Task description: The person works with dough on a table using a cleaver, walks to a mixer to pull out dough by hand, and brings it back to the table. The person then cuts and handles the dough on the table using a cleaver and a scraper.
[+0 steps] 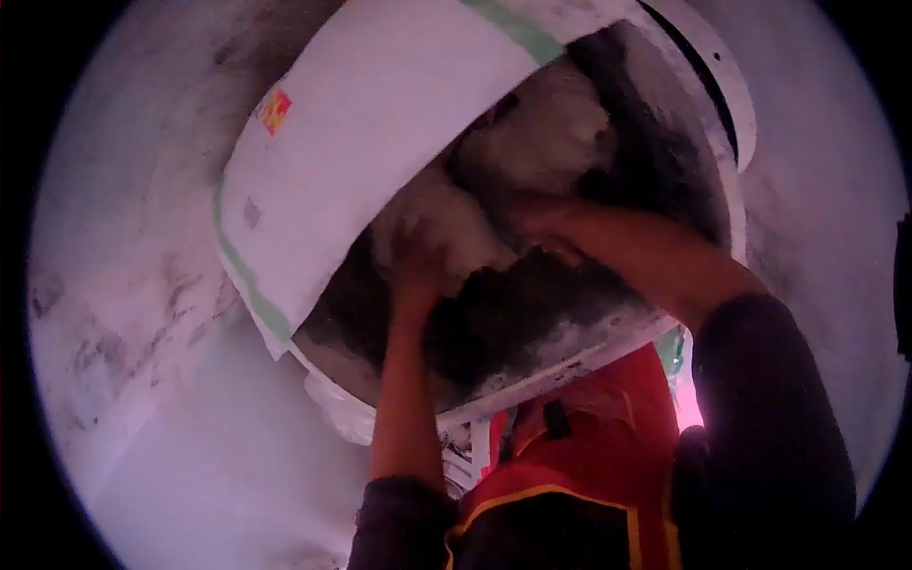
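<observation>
A wide round tub (608,353) with a dark inside holds pale, soft lumps that look like dough. My left hand (418,256) grips the nearer lump of dough (461,228) from its left side, fingers spread over the surface. At the right side of that lump, my right hand (543,220) is closed against the dough, its fingertips partly hidden. A larger lump of dough (541,133) lies behind, towards the far side of the tub. The light is dim, so fine detail is lost.
A white sheet with green stripes (332,142) covers the tub's left and far part. A curved white rim piece (727,85) stands at the upper right. Below the tub is a red apron (598,418) with yellow edging. The pale floor (209,437) is stained.
</observation>
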The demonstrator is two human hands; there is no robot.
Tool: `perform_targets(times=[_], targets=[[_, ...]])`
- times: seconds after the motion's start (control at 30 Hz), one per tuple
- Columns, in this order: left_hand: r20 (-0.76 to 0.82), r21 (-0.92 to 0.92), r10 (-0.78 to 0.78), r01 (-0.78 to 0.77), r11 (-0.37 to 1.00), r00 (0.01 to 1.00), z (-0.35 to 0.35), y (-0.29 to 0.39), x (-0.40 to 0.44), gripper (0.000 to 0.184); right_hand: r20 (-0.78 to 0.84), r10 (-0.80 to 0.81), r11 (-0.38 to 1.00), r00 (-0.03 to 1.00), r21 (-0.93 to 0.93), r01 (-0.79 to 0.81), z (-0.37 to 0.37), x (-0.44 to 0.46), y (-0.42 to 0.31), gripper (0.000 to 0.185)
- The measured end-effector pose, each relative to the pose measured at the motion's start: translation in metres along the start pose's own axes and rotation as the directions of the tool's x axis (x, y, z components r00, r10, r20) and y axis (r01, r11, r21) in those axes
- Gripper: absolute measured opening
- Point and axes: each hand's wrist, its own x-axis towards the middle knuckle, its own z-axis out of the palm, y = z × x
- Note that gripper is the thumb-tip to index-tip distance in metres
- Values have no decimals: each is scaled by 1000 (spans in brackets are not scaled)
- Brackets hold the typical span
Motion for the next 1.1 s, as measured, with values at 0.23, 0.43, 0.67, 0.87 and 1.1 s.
perform_targets(times=[0.23,0.43,0.67,0.87,1.1], targets=[[233,91,-180,162,983,956,23,-19,73,39,-179,-60,993,982,-108,41,-35,-43,-31,22],[456,-54,-60,95,994,888,16,-36,103,44,-387,-118,978,914,-205,39,-63,-91,-53,19],[527,-48,-67,108,993,848,54,-39,162,49,-315,55,988,947,-122,-98,-78,-111,-66,19],[430,-66,-32,67,996,902,46,-28,135,54,-369,-175,948,913,-312,56,-60,-106,-6,19],[142,-48,-79,87,995,987,-45,58,-13,54,-212,-37,959,976,-283,-25,-49,-39,25,27]])
